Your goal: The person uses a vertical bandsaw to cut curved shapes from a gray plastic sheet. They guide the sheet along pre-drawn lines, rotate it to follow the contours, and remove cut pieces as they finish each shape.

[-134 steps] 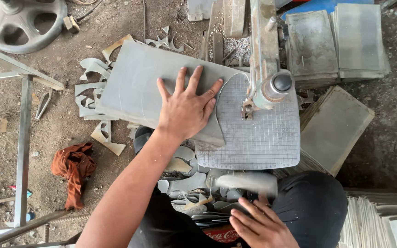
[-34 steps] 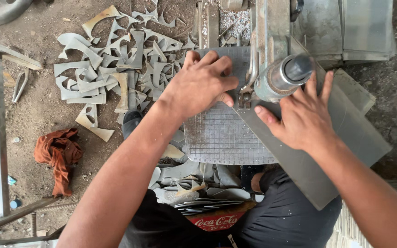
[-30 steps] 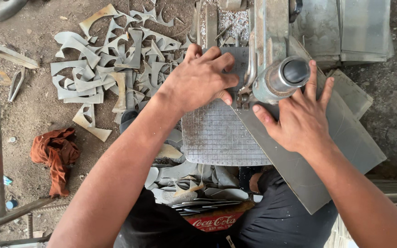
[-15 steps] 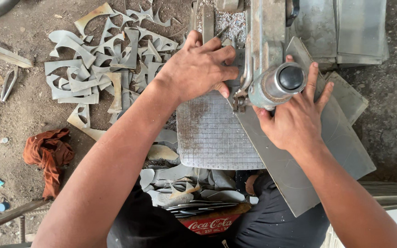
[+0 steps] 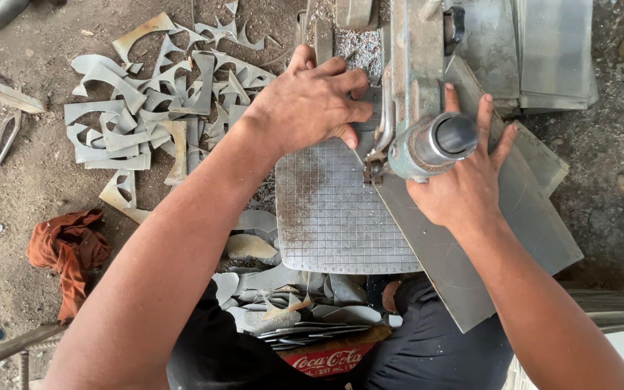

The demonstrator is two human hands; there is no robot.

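Pressing my right hand (image 5: pixel 464 189) flat, fingers spread, on the grey metal sheet (image 5: pixel 471 267) overhanging the gridded tabletop's (image 5: pixel 330 217) right edge, I am curling my left hand (image 5: pixel 312 105) over its far edge beside the cutting machine (image 5: pixel 420 87); cut-off scraps (image 5: pixel 153 123) are lying on the dirt floor (image 5: pixel 30 180).

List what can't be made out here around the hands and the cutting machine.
- Head view: the cutting point on the flat grey metal sheet sits behind the grey machine's cylindrical motor.
- Left hand: its palm and whatever lies beneath are covered.
- Right hand: partly hidden by the motor.
- Machine top: cut off by the frame edge.
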